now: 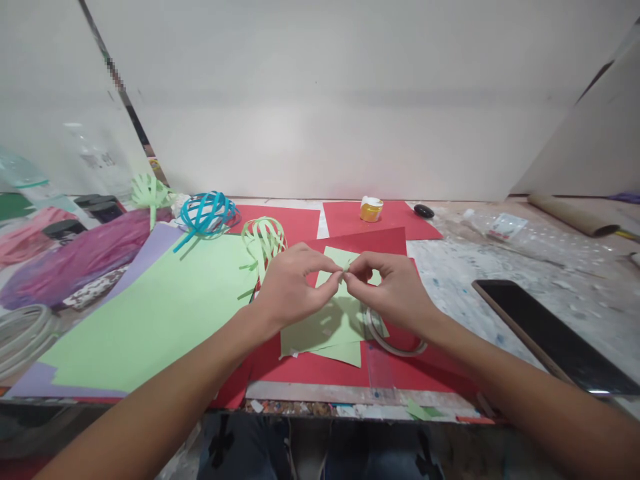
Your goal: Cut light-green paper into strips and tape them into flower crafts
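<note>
My left hand and my right hand meet fingertip to fingertip above the green paper pieces. Both are closed in a pinch on something tiny and pale between them, too small to name. Under the green pieces lies red paper. A white tape-like ring rests beneath my right hand, partly hidden by it. Next to it lies a clear ruler. Close behind my left hand stands a pale green bundle of curled paper strips.
Green sheets cover the left side, with a blue strip bundle behind them. A yellow jar stands at the back. On the right lie a phone, a plastic bottle and a cardboard tube.
</note>
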`<control>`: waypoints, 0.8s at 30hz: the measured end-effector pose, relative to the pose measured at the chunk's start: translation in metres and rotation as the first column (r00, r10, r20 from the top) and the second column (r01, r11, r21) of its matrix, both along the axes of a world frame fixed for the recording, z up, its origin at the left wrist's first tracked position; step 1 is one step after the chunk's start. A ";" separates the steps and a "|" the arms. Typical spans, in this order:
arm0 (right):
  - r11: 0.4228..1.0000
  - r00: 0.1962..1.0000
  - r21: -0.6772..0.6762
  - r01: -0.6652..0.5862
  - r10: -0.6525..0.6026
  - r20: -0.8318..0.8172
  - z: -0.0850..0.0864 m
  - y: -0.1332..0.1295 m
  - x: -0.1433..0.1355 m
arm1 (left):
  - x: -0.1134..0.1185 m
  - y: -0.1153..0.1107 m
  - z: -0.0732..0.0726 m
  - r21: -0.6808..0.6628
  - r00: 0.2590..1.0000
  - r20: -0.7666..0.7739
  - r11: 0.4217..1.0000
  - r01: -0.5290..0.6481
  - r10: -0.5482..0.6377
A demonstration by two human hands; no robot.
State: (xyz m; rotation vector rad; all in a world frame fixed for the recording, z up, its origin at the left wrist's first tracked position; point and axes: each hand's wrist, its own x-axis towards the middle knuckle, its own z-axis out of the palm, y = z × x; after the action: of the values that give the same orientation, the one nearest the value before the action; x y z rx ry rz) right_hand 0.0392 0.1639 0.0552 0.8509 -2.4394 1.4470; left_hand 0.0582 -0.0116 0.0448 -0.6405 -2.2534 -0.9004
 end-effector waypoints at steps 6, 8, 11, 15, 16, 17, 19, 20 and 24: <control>1.000 1.000 0.021 -0.013 0.013 0.018 0.000 -0.001 0.000 | 0.000 0.000 -0.001 -0.004 1.000 -0.010 1.000 0.006 -0.006; 1.000 1.000 0.026 -0.013 0.013 0.021 0.000 -0.001 -0.001 | 0.000 0.000 0.000 0.000 1.000 -0.002 1.000 0.019 -0.019; 1.000 1.000 0.028 -0.014 0.013 0.022 -0.001 0.000 -0.001 | 0.001 -0.001 0.002 0.006 0.999 0.032 0.999 0.035 -0.036; 1.000 0.999 0.020 -0.023 0.022 0.032 -0.001 0.001 -0.001 | 0.000 -0.001 0.002 0.020 0.997 0.059 0.998 0.055 -0.056; 1.000 0.999 0.018 -0.024 0.024 0.036 -0.001 0.001 -0.001 | 0.000 -0.001 0.002 0.022 0.996 0.061 0.998 0.056 -0.058; 1.000 0.999 0.017 -0.024 0.023 0.039 -0.001 0.001 -0.001 | 0.000 -0.001 0.001 0.023 0.996 0.062 0.998 0.056 -0.057; 1.000 0.999 0.017 -0.022 0.021 0.049 -0.001 0.001 -0.001 | -0.001 -0.001 0.001 0.029 0.996 0.069 0.998 0.048 -0.050; 1.000 0.998 0.016 -0.020 0.019 0.053 -0.001 0.001 -0.001 | -0.001 -0.001 0.001 0.033 0.996 0.075 0.998 0.047 -0.049; 1.000 0.998 0.018 -0.016 0.015 0.064 -0.001 0.000 -0.001 | -0.001 -0.003 0.003 0.045 0.988 0.140 0.998 0.051 -0.057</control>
State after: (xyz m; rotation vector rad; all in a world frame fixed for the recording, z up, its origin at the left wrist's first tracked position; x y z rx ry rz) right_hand 0.0385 0.1644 0.0545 0.8417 -2.5017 1.4806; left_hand 0.0573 -0.0143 0.0473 -0.6397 -2.3454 -1.0460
